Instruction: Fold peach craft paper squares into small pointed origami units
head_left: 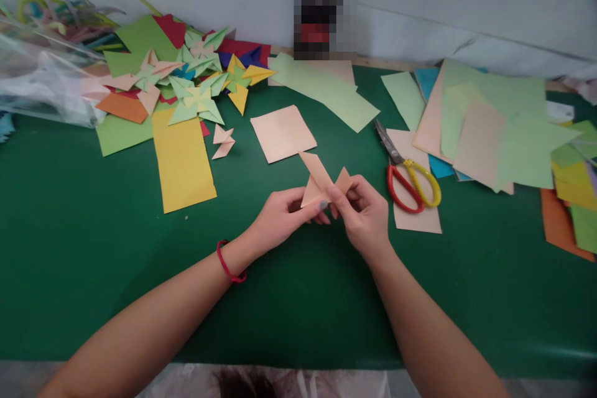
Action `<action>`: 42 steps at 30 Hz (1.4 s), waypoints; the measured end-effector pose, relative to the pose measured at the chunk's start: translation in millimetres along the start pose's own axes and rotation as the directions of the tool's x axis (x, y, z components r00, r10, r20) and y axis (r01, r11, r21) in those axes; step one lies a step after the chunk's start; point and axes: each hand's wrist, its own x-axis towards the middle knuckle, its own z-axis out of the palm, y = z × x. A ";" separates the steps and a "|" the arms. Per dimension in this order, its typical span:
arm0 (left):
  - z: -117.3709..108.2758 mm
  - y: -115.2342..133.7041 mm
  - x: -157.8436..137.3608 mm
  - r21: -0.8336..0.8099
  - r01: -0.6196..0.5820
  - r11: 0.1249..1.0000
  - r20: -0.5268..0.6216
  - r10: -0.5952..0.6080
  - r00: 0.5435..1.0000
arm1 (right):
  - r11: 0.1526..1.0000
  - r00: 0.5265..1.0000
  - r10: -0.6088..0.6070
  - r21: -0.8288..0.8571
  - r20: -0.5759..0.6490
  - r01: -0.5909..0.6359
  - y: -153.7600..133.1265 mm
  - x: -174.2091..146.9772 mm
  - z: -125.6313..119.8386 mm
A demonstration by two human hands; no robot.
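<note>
Between my two hands is a piece of folded peach paper [317, 177] with pointed corners, held above the green table. My left hand [284, 214] pinches its lower left part, thumb on top. My right hand [366, 214] grips its right side between thumb and fingers, partly hiding it. Just beyond lies a stack of square peach paper [283, 134]. To its left sits a small folded peach piece [224, 142]. Scissors [405, 174] with one red and one yellow handle rest on a peach sheet [415, 219] right of my right hand.
Folded paper pinwheel shapes [198, 99] and coloured sheets pile up at the back left, beside a clear plastic bag [46, 74]. A yellow sheet [184, 161] lies in front of them. Light green sheets [527, 149] overlap at the right. A white wall [443, 6] stands behind the green table [289, 311].
</note>
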 end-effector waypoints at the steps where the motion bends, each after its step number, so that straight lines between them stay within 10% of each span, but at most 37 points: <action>1: -0.3 0.3 -0.3 0.016 0.000 1.000 0.012 0.000 1.000 | 1.000 1.000 -0.001 -0.006 0.002 0.001 0.3 0.0 -0.1; 42: -0.9 -2.5 -0.9 -0.119 0.136 0.984 0.147 -0.118 0.982 | 0.997 0.998 0.070 0.039 0.010 -0.070 -1.5 1.9 -2.9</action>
